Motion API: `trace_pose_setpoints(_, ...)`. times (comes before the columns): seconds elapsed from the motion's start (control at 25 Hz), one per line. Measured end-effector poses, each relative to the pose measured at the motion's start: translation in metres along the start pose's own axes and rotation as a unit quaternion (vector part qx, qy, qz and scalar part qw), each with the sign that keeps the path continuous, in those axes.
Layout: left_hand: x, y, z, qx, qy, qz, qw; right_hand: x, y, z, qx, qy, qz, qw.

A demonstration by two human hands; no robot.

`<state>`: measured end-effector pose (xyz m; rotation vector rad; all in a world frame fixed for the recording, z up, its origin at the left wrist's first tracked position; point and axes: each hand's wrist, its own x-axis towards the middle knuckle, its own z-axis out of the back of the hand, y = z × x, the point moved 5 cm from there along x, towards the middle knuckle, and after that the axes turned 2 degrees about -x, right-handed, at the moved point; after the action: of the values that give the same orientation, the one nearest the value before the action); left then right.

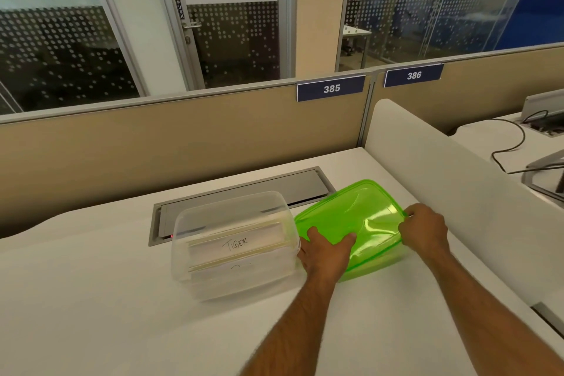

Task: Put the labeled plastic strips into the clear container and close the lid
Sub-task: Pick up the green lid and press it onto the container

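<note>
A clear plastic container (195, 256) stands open on the white desk. Labeled plastic strips (238, 246) lie stacked inside it; the top one reads "TIGER". Just right of it lies a translucent green lid (351, 211), tilted a little. My left hand (325, 255) rests on the lid's near left edge, fingers curled over the rim. On the lid's right edge, my right hand (424, 227) grips with thumb and fingers. Both hands hold the same lid.
A grey cable hatch (244, 189) is set into the desk behind the container. A white divider panel (451, 180) runs along the right side, close to my right hand. Beige partitions with signs 385 and 386 close the back.
</note>
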<state>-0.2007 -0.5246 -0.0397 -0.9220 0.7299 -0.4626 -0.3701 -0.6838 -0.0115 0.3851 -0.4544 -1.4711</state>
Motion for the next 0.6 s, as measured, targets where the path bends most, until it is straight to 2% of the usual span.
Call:
trace_pose_setpoints(0.12,-0.007,-0.003,0.002,-0.052,0.022,0.008,0.998,-0.006,0.017,0.028,0.035,-0.064,0.023,0.997)
trace_pose_setpoints(0.28,-0.021,-0.022,0.009,-0.137,0.06,-0.015,0.989,-0.024,0.061,0.071,0.067,-0.165,0.132,0.975)
trace_pose_setpoints(0.4,-0.031,-0.044,0.021,-0.178,0.088,-0.042,0.979,-0.049,0.1,0.097,0.105,-0.243,0.249,0.932)
trace_pose_setpoints(0.48,-0.035,-0.065,0.039,-0.207,0.084,-0.09,0.971,-0.068,0.123,0.107,0.11,-0.287,0.327,0.894)
trace_pose_setpoints(0.6,-0.038,-0.095,0.075,-0.295,0.075,-0.141,0.942,-0.099,0.152,0.109,0.09,-0.329,0.433,0.835)
